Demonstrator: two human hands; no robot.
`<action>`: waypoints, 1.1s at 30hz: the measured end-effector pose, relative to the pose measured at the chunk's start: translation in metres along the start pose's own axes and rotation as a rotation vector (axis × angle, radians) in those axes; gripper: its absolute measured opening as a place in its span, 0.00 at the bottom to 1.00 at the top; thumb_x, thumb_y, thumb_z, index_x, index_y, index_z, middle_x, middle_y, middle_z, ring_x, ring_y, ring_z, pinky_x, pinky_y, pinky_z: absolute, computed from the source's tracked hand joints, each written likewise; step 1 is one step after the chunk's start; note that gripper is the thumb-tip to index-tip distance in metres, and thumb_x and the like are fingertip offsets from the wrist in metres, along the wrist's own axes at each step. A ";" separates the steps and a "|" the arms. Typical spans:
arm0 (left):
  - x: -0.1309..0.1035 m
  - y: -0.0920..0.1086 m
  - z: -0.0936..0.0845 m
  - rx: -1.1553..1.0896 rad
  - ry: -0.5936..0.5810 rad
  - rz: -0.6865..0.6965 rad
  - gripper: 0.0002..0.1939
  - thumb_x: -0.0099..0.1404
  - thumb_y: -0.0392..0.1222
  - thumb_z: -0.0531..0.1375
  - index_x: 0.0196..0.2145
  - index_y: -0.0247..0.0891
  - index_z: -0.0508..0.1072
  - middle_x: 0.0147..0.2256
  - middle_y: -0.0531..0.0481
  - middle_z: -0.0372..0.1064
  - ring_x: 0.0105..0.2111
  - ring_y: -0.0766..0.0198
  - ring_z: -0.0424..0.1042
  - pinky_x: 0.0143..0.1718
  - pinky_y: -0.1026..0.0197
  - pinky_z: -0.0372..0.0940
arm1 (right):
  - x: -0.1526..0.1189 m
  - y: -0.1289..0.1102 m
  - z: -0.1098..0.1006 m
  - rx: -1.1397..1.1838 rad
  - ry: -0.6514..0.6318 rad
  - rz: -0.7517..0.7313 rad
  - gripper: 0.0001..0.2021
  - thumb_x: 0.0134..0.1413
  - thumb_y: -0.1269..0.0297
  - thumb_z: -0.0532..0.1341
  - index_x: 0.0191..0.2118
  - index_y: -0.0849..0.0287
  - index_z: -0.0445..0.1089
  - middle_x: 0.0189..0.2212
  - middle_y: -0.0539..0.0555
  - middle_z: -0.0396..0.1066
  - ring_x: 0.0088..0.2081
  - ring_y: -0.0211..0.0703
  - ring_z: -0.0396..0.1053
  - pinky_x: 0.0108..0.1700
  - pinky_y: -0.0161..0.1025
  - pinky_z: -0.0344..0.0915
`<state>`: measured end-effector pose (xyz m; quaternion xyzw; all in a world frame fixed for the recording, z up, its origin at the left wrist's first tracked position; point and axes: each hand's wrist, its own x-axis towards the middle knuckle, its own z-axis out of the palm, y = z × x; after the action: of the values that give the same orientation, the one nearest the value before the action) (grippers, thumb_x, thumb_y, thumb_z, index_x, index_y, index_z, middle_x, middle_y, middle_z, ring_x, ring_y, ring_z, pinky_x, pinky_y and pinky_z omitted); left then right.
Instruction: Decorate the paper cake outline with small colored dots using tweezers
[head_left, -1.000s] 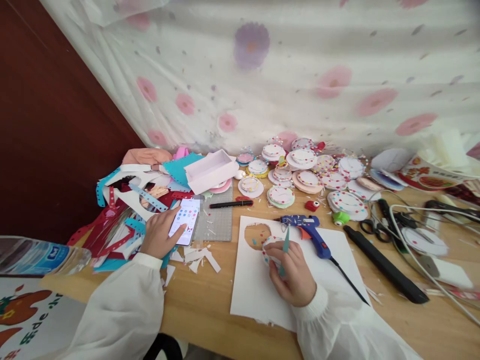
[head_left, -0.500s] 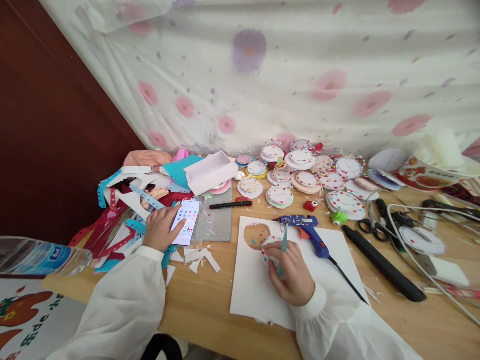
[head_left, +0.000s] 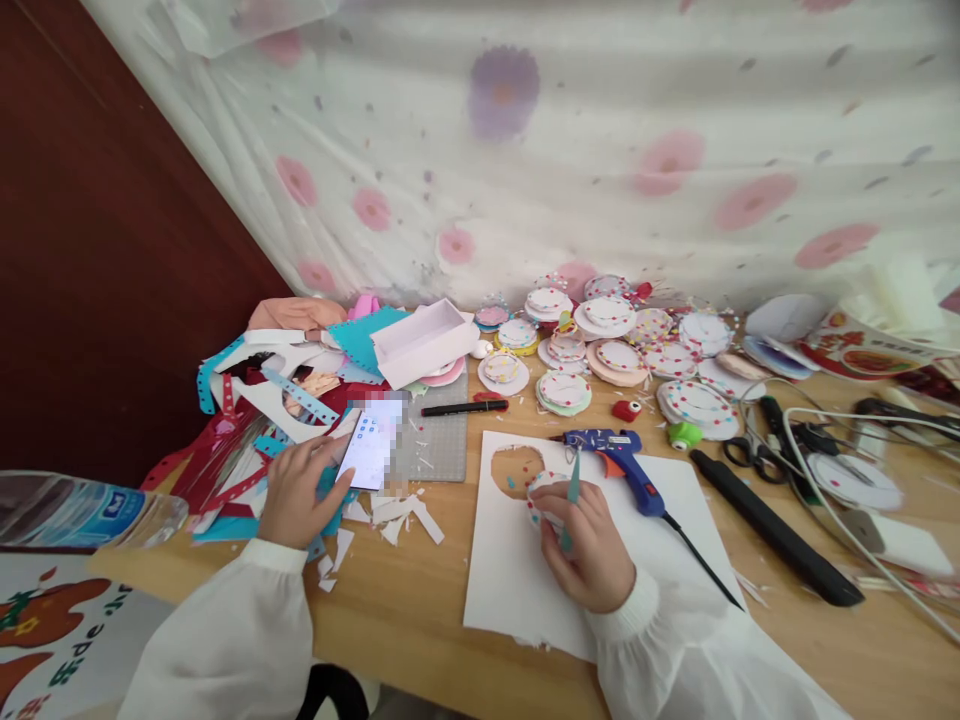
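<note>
My left hand (head_left: 304, 492) is at the left edge of a lit phone (head_left: 369, 450), fingers apart, thumb and fingertips at its side. The phone lies on the grey cutting mat (head_left: 442, 450), and part of its screen is blurred out. A slim teal pen-like tool (head_left: 574, 485) stands upright in the closed fingers of my right hand (head_left: 592, 550); its tip is hidden. Beneath those fingers is a small white paper disc (head_left: 536, 500) with coloured dots, mostly covered. Both rest over a white sheet (head_left: 499, 570) that has a round hole cut in it.
A blue glue gun (head_left: 630, 465) lies across the sheet's top edge. Several dotted paper discs (head_left: 562, 390) are stacked behind. Black scissors (head_left: 754, 460), a black bar (head_left: 776, 530) and cables sit at right. Paper scraps (head_left: 405, 515) and a water bottle (head_left: 112, 510) are at left.
My left hand has drawn back to the left from over the phone's screen. The screen now shows fewer icons. My right hand holds nearly the same pose.
</note>
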<state>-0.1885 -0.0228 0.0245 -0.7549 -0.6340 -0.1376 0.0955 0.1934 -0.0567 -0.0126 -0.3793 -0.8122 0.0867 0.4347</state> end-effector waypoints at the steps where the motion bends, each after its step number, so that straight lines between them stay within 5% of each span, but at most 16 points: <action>1: -0.004 0.000 0.000 0.000 -0.007 -0.002 0.21 0.66 0.51 0.51 0.52 0.41 0.68 0.49 0.44 0.67 0.50 0.50 0.64 0.52 0.48 0.55 | 0.000 0.000 0.000 -0.001 0.000 0.001 0.17 0.49 0.80 0.55 0.45 0.59 0.61 0.39 0.59 0.70 0.42 0.51 0.66 0.42 0.50 0.62; 33: 0.000 0.015 0.001 0.005 -0.029 0.142 0.21 0.63 0.48 0.55 0.53 0.44 0.69 0.60 0.43 0.58 0.59 0.46 0.56 0.59 0.42 0.49 | 0.003 -0.001 -0.001 -0.011 0.014 0.017 0.16 0.49 0.79 0.54 0.44 0.58 0.61 0.38 0.58 0.71 0.41 0.50 0.67 0.41 0.49 0.62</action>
<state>-0.1735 -0.0253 0.0244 -0.7997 -0.5805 -0.1182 0.0978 0.1922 -0.0558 -0.0099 -0.3892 -0.8063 0.0834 0.4376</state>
